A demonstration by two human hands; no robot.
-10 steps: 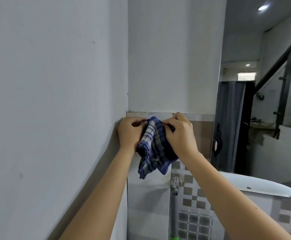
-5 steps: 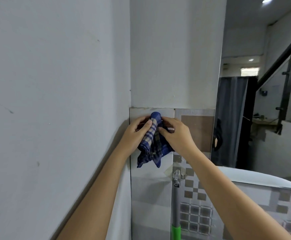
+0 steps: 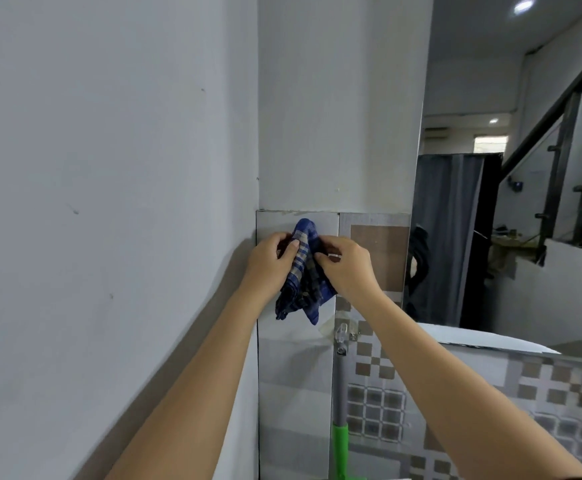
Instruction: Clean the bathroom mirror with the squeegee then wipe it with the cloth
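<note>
A blue checked cloth (image 3: 301, 285) hangs bunched against the tiled wall in the corner. My left hand (image 3: 268, 263) grips its left side and my right hand (image 3: 346, 268) pinches its right side near the top, both fingers closed on the fabric. The mirror (image 3: 511, 174) covers the wall to the right and reflects a curtain and a staircase. A squeegee handle (image 3: 340, 403), grey with a green lower part, hangs from a small wall hook (image 3: 342, 332) just below the cloth; its blade is out of view.
A plain white wall (image 3: 109, 202) closes in on the left. Patterned grey and brown tiles (image 3: 376, 407) fill the lower wall. A white ledge or basin rim (image 3: 483, 339) shows at the mirror's lower edge.
The view has tilted down a little, so more of the squeegee handle shows. Both hands have shifted their grip on the cloth, which stays bunched at the same spot on the tiles.
</note>
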